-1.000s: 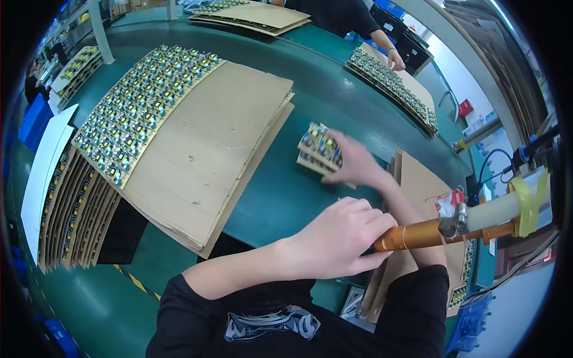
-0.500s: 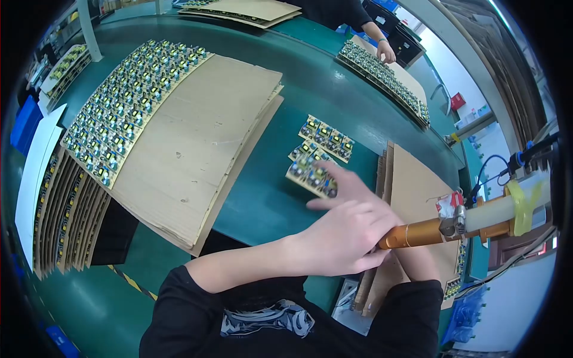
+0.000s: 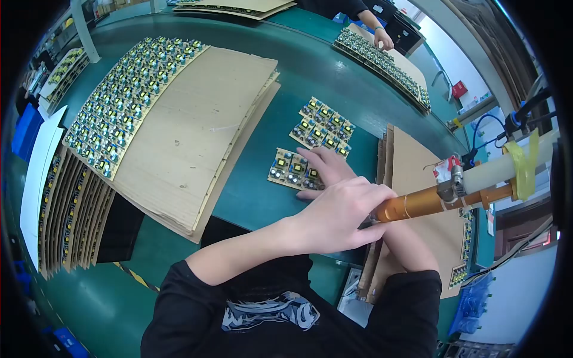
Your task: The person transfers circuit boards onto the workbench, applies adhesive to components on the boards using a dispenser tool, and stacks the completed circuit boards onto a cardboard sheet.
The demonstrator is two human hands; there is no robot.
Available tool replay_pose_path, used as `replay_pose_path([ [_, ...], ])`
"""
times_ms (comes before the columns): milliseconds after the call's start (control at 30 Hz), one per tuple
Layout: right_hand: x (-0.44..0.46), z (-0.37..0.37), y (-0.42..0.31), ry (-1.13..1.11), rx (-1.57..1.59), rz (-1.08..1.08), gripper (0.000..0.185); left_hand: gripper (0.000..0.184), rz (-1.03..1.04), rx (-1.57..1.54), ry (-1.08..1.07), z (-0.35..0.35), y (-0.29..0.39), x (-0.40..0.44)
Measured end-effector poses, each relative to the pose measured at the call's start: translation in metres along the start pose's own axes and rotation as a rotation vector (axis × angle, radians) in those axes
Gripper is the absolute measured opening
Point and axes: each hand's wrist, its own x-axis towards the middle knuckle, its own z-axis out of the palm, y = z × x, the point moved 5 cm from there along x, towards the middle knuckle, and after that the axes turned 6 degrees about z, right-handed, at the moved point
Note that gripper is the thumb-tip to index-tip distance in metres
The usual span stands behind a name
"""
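Observation:
My right hand (image 3: 329, 171) rests at the near strip of circuit boards (image 3: 280, 173), fingers along its far edge and thumb at its near edge. The hand covers the strip's right end. Just beyond lie more circuit board strips (image 3: 325, 122), side by side on the green table. My left arm crosses over the right one. My left hand (image 3: 343, 212) is closed around the end of an orange tube (image 3: 412, 206), which joins a white hose at the right. The tube's tip is mostly hidden by the fingers.
A large circuit board panel (image 3: 134, 101) lies on stacked cardboard sheets (image 3: 191, 137) at left. Upright cardboard layers with boards (image 3: 71, 209) stand lower left. More cardboard (image 3: 412, 173) is at right. Across the table, another person's hand (image 3: 383, 40) touches a board panel (image 3: 382, 68).
The near strip in my right hand has moved left, away from the other strips, which now show fully side by side. My left hand stays on the tube; the view has shifted slightly.

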Motion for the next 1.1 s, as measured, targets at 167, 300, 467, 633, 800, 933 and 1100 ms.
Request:
replay_pose_path([
  [167, -0.035, -0.051, 0.030, 0.162, 0.247, 0.067, 0.049, 0.040, 0.136, 0.025, 0.085, -0.014, -0.009, -0.006],
  [300, -0.079, -0.101, 0.029, 0.151, 0.817, 0.227, 0.053, 0.047, -0.096, 0.299, 0.141, -0.056, -0.064, -0.046],
  [467, -0.096, -0.116, -0.017, 0.291, 0.983, 0.153, 0.062, 0.056, -0.287, 0.855, 0.101, -0.069, -0.096, -0.089],
  [633, -0.075, -0.113, -0.027, 0.658, 1.068, 0.302, 0.055, 0.064, -0.326, 0.785, 0.075, -0.064, -0.094, -0.102],
  [800, -0.011, -0.104, -0.027, 0.841, 1.080, 0.230, 0.047, 0.071, -0.438, 0.758, 0.179, -0.064, -0.079, -0.129],
  [933, 0.032, -0.106, -0.028, 0.995, 0.997, 0.108, 0.040, 0.071, -0.578, 0.754, 0.226, -0.066, -0.066, -0.134],
  [1100, 0.074, -0.107, -0.026, 1.213, 1.135, 0.073, 0.041, 0.064, -0.387, 0.785, 0.225, -0.066, -0.066, -0.128],
])
